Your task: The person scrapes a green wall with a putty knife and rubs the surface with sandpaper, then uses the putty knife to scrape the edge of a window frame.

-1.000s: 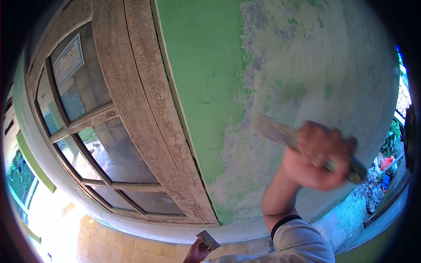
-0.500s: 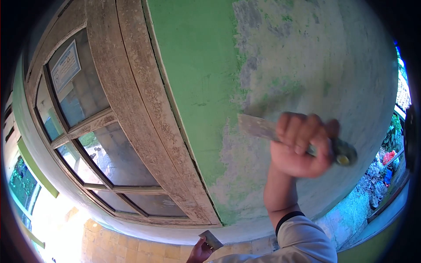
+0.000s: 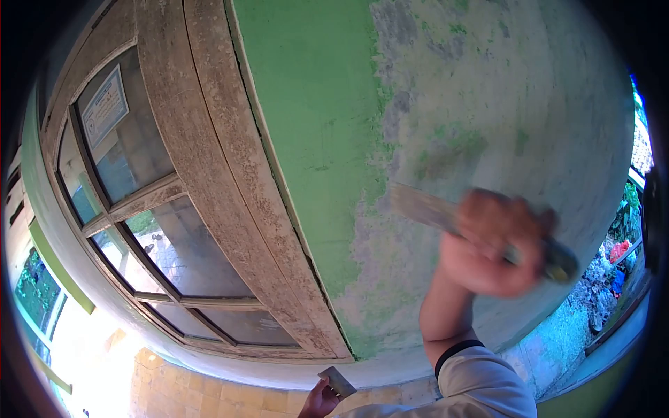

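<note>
My right hand (image 3: 491, 244) is wrapped round the handle of a scraper (image 3: 425, 207), its wide flat blade pointing left against or close to the wall. Hand and tool are blurred by motion. Behind them the wall (image 3: 306, 104) is smooth green on the left and patchy grey-white with green flecks on the right. Low in the view my left hand (image 3: 319, 403) grips a small flat grey plate (image 3: 338, 382), partly cut off by the frame edge and my sleeve.
A worn wooden window frame (image 3: 230, 139) with glass panes stands left of the green paint, a paper notice (image 3: 104, 108) behind one pane. Yellowish floor tiles (image 3: 209, 396) show below. Plants and a red object (image 3: 618, 251) are at the far right.
My right hand and the scraper have moved a little to the right and down across the wall. My left hand has barely moved.
</note>
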`<state>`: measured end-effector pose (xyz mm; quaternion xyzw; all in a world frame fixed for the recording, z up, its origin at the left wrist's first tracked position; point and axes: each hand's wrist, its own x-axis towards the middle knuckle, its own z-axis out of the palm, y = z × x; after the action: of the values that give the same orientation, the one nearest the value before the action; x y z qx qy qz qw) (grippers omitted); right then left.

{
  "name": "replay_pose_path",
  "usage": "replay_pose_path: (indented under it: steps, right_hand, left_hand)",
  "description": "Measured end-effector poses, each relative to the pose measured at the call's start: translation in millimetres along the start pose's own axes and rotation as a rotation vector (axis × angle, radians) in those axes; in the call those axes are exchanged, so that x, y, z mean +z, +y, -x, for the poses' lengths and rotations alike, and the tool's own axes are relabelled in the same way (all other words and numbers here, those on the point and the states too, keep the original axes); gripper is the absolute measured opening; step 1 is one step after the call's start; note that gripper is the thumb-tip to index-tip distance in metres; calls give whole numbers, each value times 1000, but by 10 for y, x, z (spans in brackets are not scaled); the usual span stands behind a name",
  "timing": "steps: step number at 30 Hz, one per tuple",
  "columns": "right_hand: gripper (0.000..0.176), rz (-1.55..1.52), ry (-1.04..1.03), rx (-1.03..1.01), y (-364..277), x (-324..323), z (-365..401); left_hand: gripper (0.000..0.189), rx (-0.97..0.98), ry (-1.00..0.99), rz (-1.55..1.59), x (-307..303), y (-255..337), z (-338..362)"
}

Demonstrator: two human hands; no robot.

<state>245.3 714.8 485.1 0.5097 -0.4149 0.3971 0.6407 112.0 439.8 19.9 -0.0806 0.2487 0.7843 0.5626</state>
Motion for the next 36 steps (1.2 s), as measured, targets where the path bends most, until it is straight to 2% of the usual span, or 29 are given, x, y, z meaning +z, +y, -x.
replay_pose_path:
  steps: [2,6,8,11,12,15,16,18,19,20,24,28,32,36]
  right_hand:
    - [16,18,-8,72,58,-16,-4]
    - [15,11,-3,72,-102,23,-52]
    - [15,-76,34,-32,-263,7,-73]
    - [16,86,118,3,49,-45,63]
    - [17,-62,89,100,142,-48,66]
    - [17,-43,58,114,115,-5,56]
    - [18,-30,103,67,10,56,23]
    - [18,-35,61,7,-211,55,-18]
    - [18,-35,24,-51,-253,50,-24]
    - [20,45,71,-58,-183,7,42]
    - [22,-2,30,105,11,-23,-16]
    - [17,-45,69,-36,-244,-54,-76]
    - [19,-30,82,92,96,-63,88]
    - [20,-16,96,39,-121,24,88]
  left_hand:
    - [39,1,3,-23,72,-9,55]
    - [39,24,-4,-43,75,0,51]
    - [39,20,0,-27,64,-6,48]
    - [40,19,20,-19,70,-28,73]
    - [40,19,29,-31,76,-36,84]
    - [40,13,-17,-27,42,-20,64]
    - [40,14,-19,-28,71,-10,74]
    - [40,53,8,-23,124,-18,100]
    - [40,57,7,-17,138,-14,102]
    - [40,34,-16,-5,148,-13,112]
    - [41,15,-6,-28,95,-47,130]
    - [41,-4,-52,-12,130,-46,98]
    - [42,0,-34,-46,185,-91,115]
    - [43,23,-40,-52,143,-82,103]
